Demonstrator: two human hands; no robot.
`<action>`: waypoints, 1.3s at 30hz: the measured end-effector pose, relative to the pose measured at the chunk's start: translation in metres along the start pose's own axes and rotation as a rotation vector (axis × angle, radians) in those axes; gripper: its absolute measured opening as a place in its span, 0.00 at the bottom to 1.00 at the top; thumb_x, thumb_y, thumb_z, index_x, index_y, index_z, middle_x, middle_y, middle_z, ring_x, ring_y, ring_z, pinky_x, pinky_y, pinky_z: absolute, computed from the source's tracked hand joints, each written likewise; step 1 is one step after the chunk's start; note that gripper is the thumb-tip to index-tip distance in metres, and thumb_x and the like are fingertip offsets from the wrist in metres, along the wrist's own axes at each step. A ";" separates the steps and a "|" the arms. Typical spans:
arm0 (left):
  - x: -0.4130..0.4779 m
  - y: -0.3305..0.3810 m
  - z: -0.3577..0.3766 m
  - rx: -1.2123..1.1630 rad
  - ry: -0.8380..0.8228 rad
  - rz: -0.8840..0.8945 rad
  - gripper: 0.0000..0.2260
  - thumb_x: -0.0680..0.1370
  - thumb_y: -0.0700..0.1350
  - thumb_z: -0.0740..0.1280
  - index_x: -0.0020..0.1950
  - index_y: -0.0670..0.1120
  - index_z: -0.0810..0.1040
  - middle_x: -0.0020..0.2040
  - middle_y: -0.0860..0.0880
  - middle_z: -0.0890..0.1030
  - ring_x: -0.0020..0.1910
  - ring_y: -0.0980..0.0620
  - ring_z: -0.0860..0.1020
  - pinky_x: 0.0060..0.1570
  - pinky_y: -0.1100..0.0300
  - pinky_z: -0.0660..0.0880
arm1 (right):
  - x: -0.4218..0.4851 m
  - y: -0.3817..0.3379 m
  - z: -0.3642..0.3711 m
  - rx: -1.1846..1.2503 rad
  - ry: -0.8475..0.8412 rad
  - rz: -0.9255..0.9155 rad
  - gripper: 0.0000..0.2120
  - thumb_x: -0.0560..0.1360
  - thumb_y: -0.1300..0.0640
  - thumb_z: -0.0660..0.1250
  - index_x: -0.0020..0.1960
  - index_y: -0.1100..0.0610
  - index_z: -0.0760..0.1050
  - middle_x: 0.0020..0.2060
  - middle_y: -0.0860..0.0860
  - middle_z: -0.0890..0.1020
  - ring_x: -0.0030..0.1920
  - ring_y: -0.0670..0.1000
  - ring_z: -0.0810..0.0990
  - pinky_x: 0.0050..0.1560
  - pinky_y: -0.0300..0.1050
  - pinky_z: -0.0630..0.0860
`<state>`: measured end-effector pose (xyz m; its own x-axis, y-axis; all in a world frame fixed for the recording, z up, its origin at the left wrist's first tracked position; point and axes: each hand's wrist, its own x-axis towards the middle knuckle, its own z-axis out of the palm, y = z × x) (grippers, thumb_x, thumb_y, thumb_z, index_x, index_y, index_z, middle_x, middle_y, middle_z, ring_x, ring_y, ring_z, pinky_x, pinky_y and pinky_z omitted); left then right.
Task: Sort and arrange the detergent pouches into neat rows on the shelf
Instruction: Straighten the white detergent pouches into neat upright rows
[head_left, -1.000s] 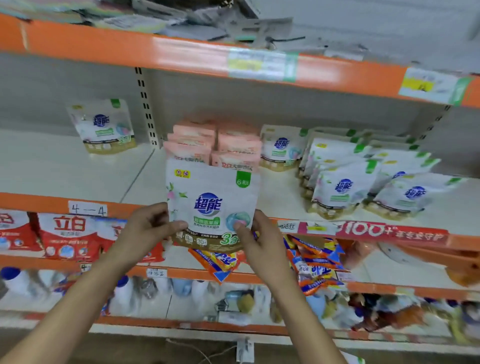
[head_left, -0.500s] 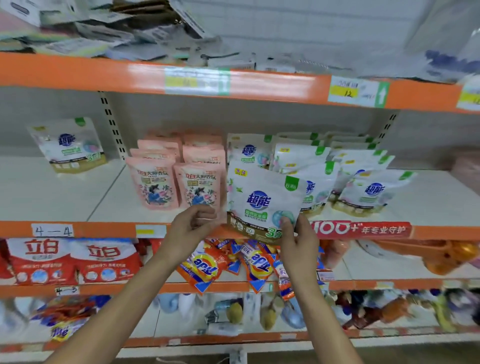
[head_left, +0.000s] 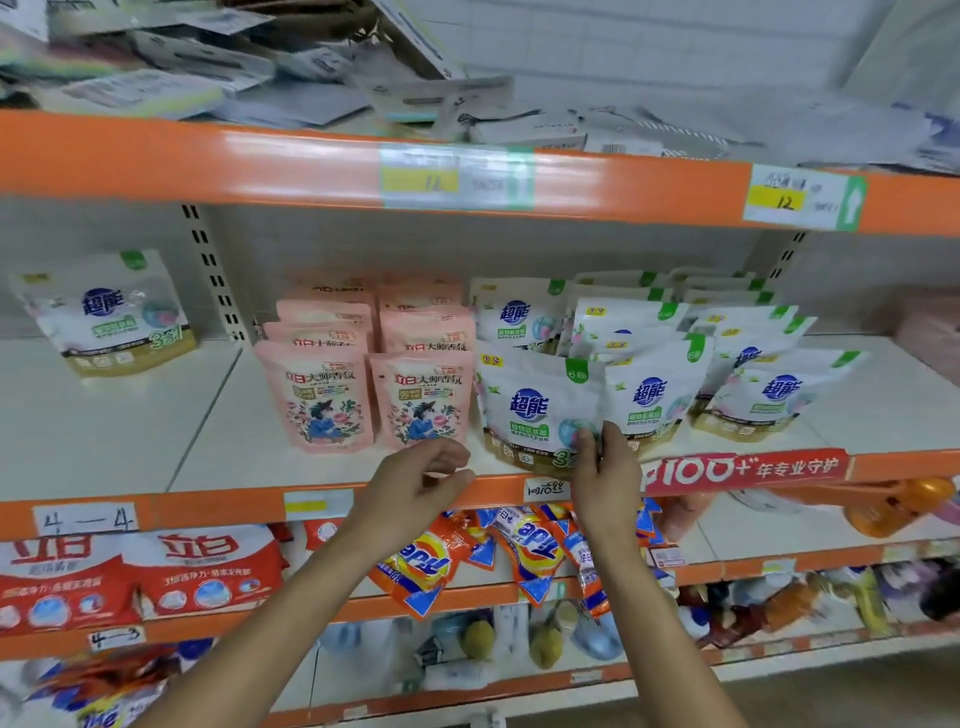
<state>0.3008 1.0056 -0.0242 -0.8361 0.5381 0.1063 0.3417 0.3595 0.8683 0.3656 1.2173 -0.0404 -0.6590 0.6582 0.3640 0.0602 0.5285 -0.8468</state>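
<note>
right fingers (head_left: 587, 442) pinching pouch (head_left: 530, 402), left fingers (head_left: 448, 458) loose

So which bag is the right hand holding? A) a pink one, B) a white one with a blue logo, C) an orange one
B: the right hand pinches the front white pouch near its lower right corner, next to the pink pouches.

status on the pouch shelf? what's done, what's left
Done: the pink pouches stand in two tidy columns. In hand: the right hand pinches a white pouch standing at the front of the shelf beside them; the left hand holds nothing. Left: the white pouches to the right lean unevenly, and one stray white pouch sits alone at far left.
</note>
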 end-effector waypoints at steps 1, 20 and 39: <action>0.003 -0.001 -0.001 -0.005 -0.012 0.001 0.07 0.77 0.48 0.69 0.55 0.53 0.78 0.53 0.58 0.81 0.55 0.63 0.78 0.58 0.62 0.75 | 0.002 0.002 0.004 0.006 0.004 0.012 0.09 0.82 0.58 0.59 0.45 0.59 0.71 0.36 0.48 0.76 0.37 0.44 0.74 0.34 0.38 0.67; 0.022 -0.017 0.004 -0.045 -0.001 -0.086 0.05 0.77 0.45 0.68 0.52 0.54 0.80 0.49 0.59 0.83 0.53 0.63 0.79 0.57 0.62 0.75 | 0.043 0.018 0.045 0.120 -0.111 0.138 0.22 0.68 0.56 0.78 0.54 0.53 0.69 0.46 0.49 0.79 0.45 0.47 0.79 0.42 0.36 0.75; 0.030 -0.018 -0.002 -0.066 0.012 -0.105 0.06 0.78 0.44 0.68 0.53 0.51 0.80 0.50 0.61 0.83 0.53 0.64 0.79 0.53 0.72 0.73 | 0.056 0.007 0.076 0.167 0.026 0.084 0.40 0.73 0.67 0.71 0.78 0.60 0.52 0.62 0.44 0.68 0.65 0.43 0.68 0.67 0.39 0.65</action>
<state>0.2687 1.0137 -0.0354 -0.8711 0.4908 0.0182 0.2233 0.3627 0.9047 0.2723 1.2173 -0.0557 -0.6368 0.7115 0.2972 -0.0124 0.3759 -0.9266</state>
